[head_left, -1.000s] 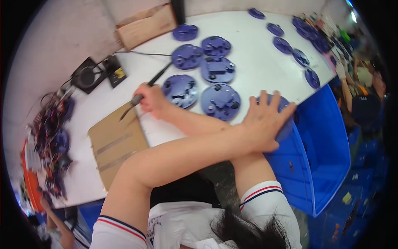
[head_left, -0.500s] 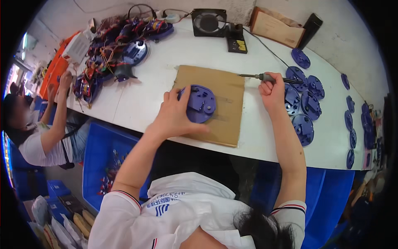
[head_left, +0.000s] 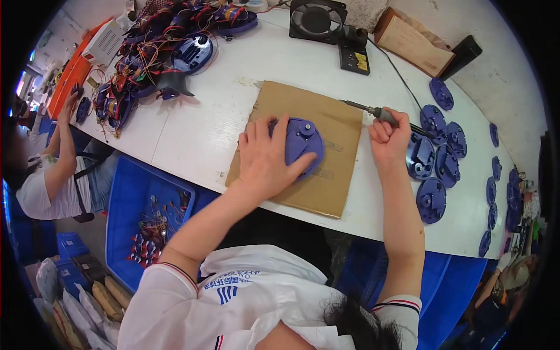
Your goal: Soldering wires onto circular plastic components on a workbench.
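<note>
A purple oval plastic housing (head_left: 305, 147) lies on a brown cardboard sheet (head_left: 345, 131), its small metal post toward the far edge. My left hand (head_left: 265, 156) is closed around its left side, with fingers along the far left rim and the thumb across the near right part. The hand covers the rest of the housing. To the right, my right hand (head_left: 389, 139) grips a soldering iron (head_left: 374, 111) by its handle. The iron's tip points left, over the cardboard's far right corner, apart from the housing.
Several similar purple housings (head_left: 447, 165) lie right of my right hand. A black fan (head_left: 318, 21) and a soldering stand (head_left: 354, 55) are at the back. Wired assemblies (head_left: 146, 70) pile up at the far left. A blue bin (head_left: 125, 224) sits below the table's left edge; a co-worker (head_left: 55, 175) is beyond.
My left hand has turned the housing, so its metal post has gone from the near right to the far side. The right hand keeps the soldering iron nearby. The whole view has shifted slightly.
</note>
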Available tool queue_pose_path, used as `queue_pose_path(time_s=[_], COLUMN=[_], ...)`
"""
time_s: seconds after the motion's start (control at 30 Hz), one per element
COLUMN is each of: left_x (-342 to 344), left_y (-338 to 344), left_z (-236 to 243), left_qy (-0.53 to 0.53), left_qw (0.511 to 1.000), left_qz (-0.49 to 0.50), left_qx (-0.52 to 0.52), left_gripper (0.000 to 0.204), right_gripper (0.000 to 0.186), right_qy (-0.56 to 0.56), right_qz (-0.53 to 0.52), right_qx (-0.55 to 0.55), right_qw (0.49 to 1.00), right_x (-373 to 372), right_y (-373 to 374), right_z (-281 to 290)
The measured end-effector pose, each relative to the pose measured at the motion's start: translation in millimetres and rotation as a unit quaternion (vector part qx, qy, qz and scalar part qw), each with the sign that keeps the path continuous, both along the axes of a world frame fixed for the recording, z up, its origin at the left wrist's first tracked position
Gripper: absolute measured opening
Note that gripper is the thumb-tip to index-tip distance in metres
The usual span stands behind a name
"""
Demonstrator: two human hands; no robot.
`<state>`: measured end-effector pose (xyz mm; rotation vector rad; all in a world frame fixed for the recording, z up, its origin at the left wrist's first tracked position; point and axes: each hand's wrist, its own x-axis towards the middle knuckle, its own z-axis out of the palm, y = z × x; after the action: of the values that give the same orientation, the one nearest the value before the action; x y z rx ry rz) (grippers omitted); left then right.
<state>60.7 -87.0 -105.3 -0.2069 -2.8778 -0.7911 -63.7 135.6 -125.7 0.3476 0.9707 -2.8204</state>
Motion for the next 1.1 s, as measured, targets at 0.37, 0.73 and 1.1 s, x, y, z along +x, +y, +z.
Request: queue_pose_path(time_s=[0.37, 0.73, 1.1], left_x=[1.1, 184.3, 206.3], left_y=[28.8, -245.8, -293.4], left_z=[-17.3, -122.1, -316.5], left_qy=[0.102, 0.149, -0.332], left_qw=[0.982, 0.789, 0.835], left_qz=[0.156, 0.565, 0.438], left_qx=[0.013, 0.187, -0.001], left_gripper=[0.096, 0.009, 0.076], right_gripper=[0.013, 0.011, 0.016], right_qy=[0.035, 0.05, 0.047], right_qz=[0.087, 0.096, 0.029], right_qx=[0.05, 0.003, 0.015], right_qw=[0.994, 0.994, 0.998], right_x=[-14.9, -23.2, -20.8], right_y=[26.1, 34.3, 36.1], right_z=[-16.7, -11.5, -22.8])
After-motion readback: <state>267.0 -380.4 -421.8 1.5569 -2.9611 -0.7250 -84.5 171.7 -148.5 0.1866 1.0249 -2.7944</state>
